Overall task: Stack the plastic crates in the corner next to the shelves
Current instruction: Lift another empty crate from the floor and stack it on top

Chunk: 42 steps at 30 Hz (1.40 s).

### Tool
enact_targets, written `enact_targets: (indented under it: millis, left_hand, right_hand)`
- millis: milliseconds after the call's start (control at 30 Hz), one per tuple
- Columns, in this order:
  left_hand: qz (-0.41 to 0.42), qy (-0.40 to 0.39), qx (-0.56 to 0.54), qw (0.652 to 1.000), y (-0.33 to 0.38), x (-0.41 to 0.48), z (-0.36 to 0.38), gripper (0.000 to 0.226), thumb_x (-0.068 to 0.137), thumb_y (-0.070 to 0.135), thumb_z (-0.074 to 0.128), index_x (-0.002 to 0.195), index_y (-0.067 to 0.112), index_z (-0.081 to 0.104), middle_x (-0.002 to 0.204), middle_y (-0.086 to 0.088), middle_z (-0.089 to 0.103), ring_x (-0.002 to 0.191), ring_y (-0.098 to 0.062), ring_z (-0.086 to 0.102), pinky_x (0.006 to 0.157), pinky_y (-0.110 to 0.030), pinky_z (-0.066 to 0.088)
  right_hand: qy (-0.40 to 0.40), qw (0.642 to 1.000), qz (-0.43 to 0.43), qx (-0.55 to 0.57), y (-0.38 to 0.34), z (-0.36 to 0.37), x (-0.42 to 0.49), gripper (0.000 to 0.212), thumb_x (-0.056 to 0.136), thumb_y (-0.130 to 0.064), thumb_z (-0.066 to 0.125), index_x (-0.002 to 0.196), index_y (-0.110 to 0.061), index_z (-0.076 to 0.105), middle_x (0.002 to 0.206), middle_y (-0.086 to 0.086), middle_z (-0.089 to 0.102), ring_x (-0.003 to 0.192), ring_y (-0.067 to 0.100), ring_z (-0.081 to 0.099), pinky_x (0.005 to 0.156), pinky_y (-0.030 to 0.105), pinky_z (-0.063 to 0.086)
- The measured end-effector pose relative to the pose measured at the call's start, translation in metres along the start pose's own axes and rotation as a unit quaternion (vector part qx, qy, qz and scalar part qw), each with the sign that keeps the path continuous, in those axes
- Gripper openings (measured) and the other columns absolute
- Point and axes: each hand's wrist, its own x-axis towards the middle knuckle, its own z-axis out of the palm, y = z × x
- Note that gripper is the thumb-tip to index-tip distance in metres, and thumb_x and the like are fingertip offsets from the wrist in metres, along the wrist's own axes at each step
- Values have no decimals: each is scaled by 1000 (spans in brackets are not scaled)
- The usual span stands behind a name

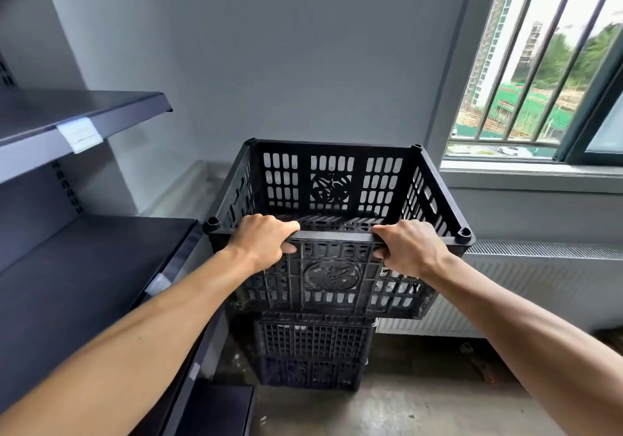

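A black slatted plastic crate (332,184) is at the top of a stack in the corner, open side up. My left hand (264,241) grips the left part of its near rim, and my right hand (409,248) grips the right part of the same rim. Under it stand more black crates (312,351), one on another, down to the concrete floor. Whether the top crate rests fully on the stack or hangs just above it, I cannot tell.
Dark metal shelves (84,260) run along the left, close to the stack. A white radiator (526,287) lines the wall at the right under a barred window (546,64). The grey wall stands right behind the crates. Bare concrete floor (421,408) lies in front.
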Motion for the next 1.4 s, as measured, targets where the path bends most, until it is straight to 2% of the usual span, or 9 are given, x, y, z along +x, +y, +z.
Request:
enact_targets:
  millis: [167, 267, 433, 700, 933, 1067, 1200, 1400]
  left_hand:
    - [3, 8, -4, 1000, -11, 21, 23, 22, 93, 43, 58, 101, 23, 56, 74, 1, 69, 73, -23, 68, 65, -33, 49]
    - [2, 7, -10, 1000, -21, 40, 33, 22, 93, 43, 58, 100, 23, 56, 72, 3, 68, 72, -22, 67, 66, -32, 49]
    - [1, 11, -1, 1000, -38, 73, 52, 24, 93, 44, 58, 100, 21, 56, 75, 5, 68, 73, -19, 67, 62, -29, 39]
    - [-17, -22, 4, 1000, -54, 119, 89, 27, 93, 46, 57, 105, 22, 56, 78, 7, 67, 75, -18, 68, 66, -32, 47]
    - [-32, -49, -6, 998, -60, 146, 108, 26, 93, 42, 59, 108, 20, 58, 76, 6, 67, 73, -19, 67, 67, -34, 47]
    - [-36, -50, -12, 998, -67, 157, 111, 31, 92, 43, 60, 115, 21, 59, 79, 7, 69, 75, -19, 68, 71, -36, 53]
    - [-33, -61, -11, 997, -73, 165, 113, 28, 93, 43, 58, 111, 21, 58, 73, 6, 66, 71, -18, 65, 68, -35, 50]
    - [-29, -60, -17, 998, -84, 174, 115, 30, 93, 44, 58, 116, 24, 57, 74, 6, 66, 71, -19, 65, 65, -33, 45]
  right_hand:
    - [-10, 1000, 4, -15, 8, 10, 25, 19, 93, -33, 55, 108, -23, 58, 82, -2, 67, 72, 20, 65, 70, 36, 57]
    - [-19, 1000, -2, -18, 16, 18, 48, 19, 93, -30, 53, 109, -20, 56, 78, -3, 61, 70, 20, 61, 70, 37, 56]
    - [-14, 1000, -11, -13, 34, 40, 91, 18, 93, -29, 52, 108, -20, 56, 83, 0, 67, 73, 23, 66, 68, 37, 56]
    - [-17, 999, -26, -7, 63, 83, 147, 19, 91, -30, 53, 108, -22, 56, 85, 2, 70, 78, 26, 68, 62, 32, 46]
    - [-17, 999, -42, 21, 82, 107, 178, 18, 89, -33, 57, 104, -22, 58, 82, 0, 70, 75, 25, 67, 63, 32, 50]
    - [-16, 999, -45, 19, 87, 112, 191, 20, 89, -35, 58, 105, -22, 57, 83, 1, 70, 75, 25, 67, 60, 30, 45]
    - [-13, 999, -40, 14, 87, 115, 201, 19, 89, -34, 58, 104, -23, 57, 82, 1, 69, 75, 25, 67, 58, 30, 42]
    - [-13, 999, -32, 14, 86, 118, 212, 19, 88, -35, 59, 103, -23, 56, 82, 0, 70, 74, 25, 67, 58, 30, 44]
